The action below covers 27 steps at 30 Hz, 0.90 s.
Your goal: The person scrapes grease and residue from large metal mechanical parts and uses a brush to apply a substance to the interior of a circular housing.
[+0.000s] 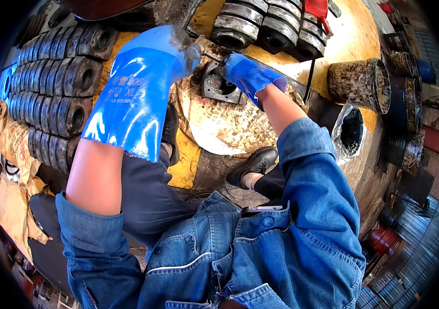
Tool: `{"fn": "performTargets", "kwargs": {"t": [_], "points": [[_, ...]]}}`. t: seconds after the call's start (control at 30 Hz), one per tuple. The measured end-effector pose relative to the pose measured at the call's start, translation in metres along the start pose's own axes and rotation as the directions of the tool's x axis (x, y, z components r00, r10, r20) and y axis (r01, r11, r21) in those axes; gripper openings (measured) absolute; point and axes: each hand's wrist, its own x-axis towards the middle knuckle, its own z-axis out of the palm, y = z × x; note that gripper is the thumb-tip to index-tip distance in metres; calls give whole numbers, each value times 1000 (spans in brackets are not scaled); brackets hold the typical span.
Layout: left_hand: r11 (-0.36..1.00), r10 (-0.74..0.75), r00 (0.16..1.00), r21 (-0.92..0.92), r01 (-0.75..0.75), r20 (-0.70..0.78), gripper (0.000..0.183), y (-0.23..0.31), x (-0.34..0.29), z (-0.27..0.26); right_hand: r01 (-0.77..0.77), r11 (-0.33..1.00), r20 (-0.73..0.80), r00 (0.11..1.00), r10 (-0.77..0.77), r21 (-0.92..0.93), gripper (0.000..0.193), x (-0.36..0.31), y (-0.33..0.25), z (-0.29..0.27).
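Observation:
My left hand (pixel 192 55), in a long blue rubber glove with grimy fingers, is closed around one end of a thin rod-like tool (pixel 212 56). The tool reaches across toward my right hand (pixel 229 69), which wears a blue glove with dark fingertips. Those fingers are curled at the tool's other end, mostly hidden, and I cannot make out what they grip. Just below both hands lies a square dark metal block (pixel 219 89) with a round hole. It rests on a stained round work surface (pixel 229 129) in front of my feet.
Stacked ribbed metal blocks stand left (pixel 70 77) and at the far side (pixel 237 26). A red object (pixel 316 9) tops the far stack. On the right are a crusted bucket (pixel 356 85) and a plastic-lined black container (pixel 351 131). Torn brown paper sacks (pixel 18 154) lie left.

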Motion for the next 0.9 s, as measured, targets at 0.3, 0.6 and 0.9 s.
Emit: {"fn": "performTargets", "kwargs": {"t": [0.3,0.6,0.9], "points": [[1000,-12,1000,19,12,25,26,2,-7,3,60,996,116,991,-68,66,15,-7,-2,8],[1000,-3,999,25,2,32,26,9,-5,2,179,982,239,958,-161,-58,20,4,22,28],[1000,-1,1000,29,0,11,27,8,-1,1,192,981,159,969,-190,2,23,2,56,23]]}}
